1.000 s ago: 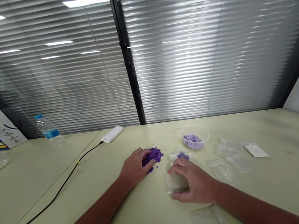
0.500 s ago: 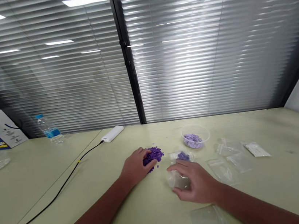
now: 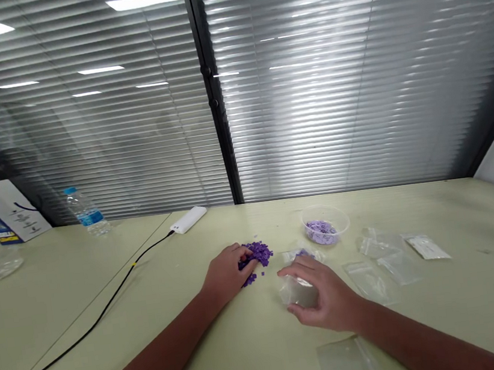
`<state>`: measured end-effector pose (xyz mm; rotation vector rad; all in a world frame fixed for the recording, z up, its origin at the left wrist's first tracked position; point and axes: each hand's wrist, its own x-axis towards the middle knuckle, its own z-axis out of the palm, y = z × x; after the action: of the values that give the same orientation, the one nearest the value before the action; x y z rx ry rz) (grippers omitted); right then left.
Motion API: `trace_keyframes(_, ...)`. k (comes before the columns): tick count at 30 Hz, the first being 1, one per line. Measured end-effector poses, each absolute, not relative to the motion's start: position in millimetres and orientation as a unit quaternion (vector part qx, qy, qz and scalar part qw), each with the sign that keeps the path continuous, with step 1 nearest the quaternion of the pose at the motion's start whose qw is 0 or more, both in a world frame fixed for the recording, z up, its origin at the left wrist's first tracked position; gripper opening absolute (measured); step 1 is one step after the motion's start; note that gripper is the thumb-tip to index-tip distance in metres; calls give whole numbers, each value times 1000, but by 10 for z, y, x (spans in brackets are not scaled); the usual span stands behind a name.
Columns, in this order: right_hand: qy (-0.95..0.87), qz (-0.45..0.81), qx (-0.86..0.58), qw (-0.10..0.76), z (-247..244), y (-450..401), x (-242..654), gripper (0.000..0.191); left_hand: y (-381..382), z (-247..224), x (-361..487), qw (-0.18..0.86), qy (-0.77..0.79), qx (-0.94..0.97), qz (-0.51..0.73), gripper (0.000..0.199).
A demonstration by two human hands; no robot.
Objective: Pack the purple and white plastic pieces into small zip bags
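Right hand (image 3: 325,295) grips the clear bag (image 3: 298,292), now rounder, likely gaping; left hand (image 3: 226,274) touches purple pieces (image 3: 262,253) at ten o'clock, grasp unclear.

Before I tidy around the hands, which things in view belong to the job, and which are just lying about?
Likely the job's:
dark purple chips at the left hand
clear bag in the right hand
round tub of lilac chips
zip bags, possibly

Likely just lying about:
white power bank, black cable
blue-capped water bottle
paper bag
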<state>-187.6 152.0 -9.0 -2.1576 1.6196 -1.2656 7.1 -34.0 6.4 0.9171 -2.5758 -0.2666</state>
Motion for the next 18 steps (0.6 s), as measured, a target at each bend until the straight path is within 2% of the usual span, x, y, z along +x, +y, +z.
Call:
trace_keyframes(4,545,-438,-713,45,-86,1503,-1885,53,-380,58,86,207,-915,332,-95,19)
trace_keyframes(9,582,-429,-690,36,-111,1478,-1894,48,-424,106,116,224,-902,351,-116,26)
trace_keyframes(14,595,-426,-679,52,-118,1463,-1898,46,-247,195,93,292,-859,324,-267,33)
trace_keyframes(18,577,-428,-694,54,-112,1456,-1892,49,-20,160,24,305,-829,274,-380,31)
